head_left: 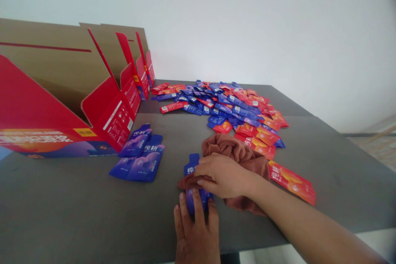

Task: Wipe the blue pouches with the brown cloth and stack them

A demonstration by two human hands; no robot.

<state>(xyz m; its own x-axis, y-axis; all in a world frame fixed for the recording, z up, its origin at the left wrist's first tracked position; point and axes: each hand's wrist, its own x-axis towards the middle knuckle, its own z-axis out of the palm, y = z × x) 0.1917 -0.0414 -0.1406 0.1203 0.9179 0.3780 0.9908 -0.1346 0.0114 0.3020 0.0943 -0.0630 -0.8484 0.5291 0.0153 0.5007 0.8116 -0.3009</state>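
A blue pouch with white lettering lies on the grey table in front of me. My left hand rests on the pouch's lower end, fingers stretched out and spread. My right hand is closed on a brown cloth. A fold of that cloth lies across the middle of the pouch, and the rest bunches up behind and under my right forearm. Part of the pouch is covered by the cloth and my fingers. Several blue pouches overlap to the left, beside a red box.
Open red cardboard boxes stand in a row on the left. A wide heap of blue and red pouches spreads at the back of the table. A red-orange pouch lies right of the cloth. Behind rises a white wall.
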